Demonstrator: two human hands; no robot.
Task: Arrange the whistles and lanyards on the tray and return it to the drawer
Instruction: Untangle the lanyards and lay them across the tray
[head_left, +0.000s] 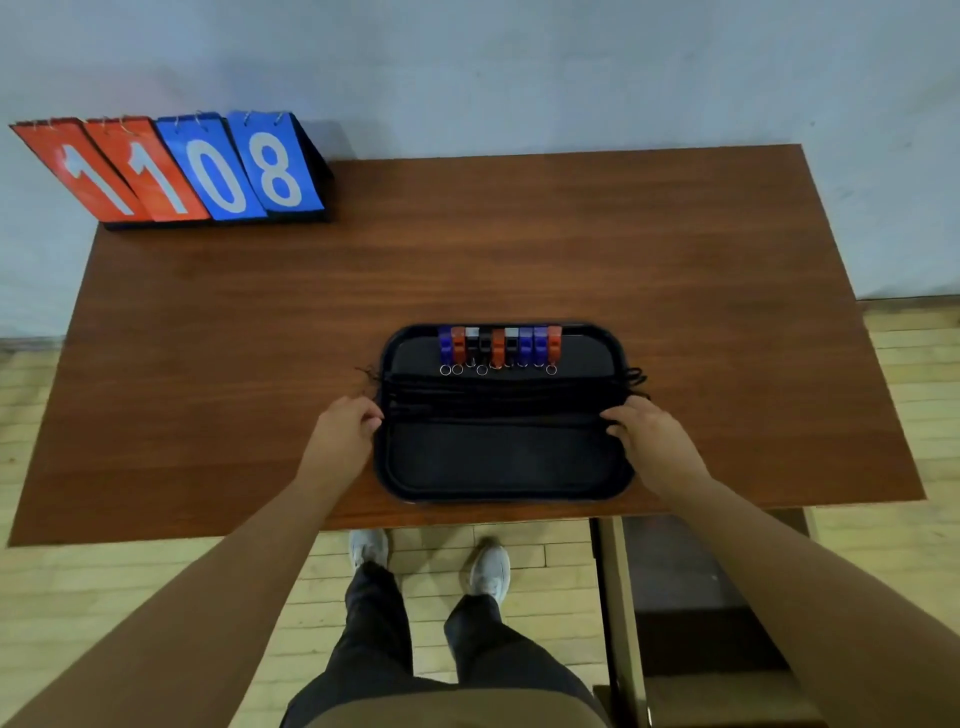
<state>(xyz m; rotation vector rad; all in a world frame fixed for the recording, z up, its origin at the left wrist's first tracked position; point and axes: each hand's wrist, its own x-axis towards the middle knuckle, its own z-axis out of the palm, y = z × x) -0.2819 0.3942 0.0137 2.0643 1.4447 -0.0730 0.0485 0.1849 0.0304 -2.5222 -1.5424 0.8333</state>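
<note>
A black tray (498, 488) lies near the front edge of the wooden table. Several whistles (498, 345), blue, orange and black, stand side by side in a row along its far edge, key rings toward me. Below them several black lanyards (498, 397) are stretched straight across the tray, their ends spilling over both sides. My left hand (345, 423) grips the tray's left rim at the lanyard ends. My right hand (647, 426) holds the right rim, fingers curled over the lanyards there.
A flip scoreboard (171, 169) reading 1 1 0 8 stands at the table's back left corner. An open drawer (691, 597) shows below the table's front edge at the right. My feet stand on the wooden floor under the table edge.
</note>
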